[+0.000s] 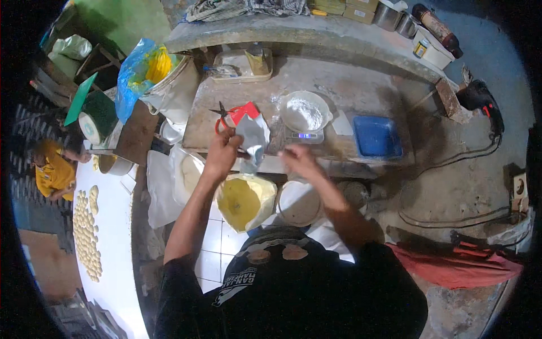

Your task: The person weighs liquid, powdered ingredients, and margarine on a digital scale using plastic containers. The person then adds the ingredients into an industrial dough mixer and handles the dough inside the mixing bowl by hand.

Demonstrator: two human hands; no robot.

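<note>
My left hand [223, 151] is closed at the left edge of a shiny silver pouch [254, 135] with a red end, at the table's front edge. Just beyond its knuckles are scissors [222, 116] with orange-red handles and dark blades, angled away from me. Blurred by motion, my right hand [300, 160] hovers by the front edge, right of the pouch; its fingers are smeared. Ahead of it, a round bowl [305, 112] of white powder stands on a small digital scale [305, 136] with a lit display. Below the pouch is a cream-rimmed container [266, 210] with yellow contents.
A blue tray [377, 137] lies right of the scale, beside a white card [341, 123]. A white bucket [176, 90] with a blue bag stands left. Another person [53, 172] is by a white table [116, 248] bearing small dough pieces. A drill [481, 104] hangs at right.
</note>
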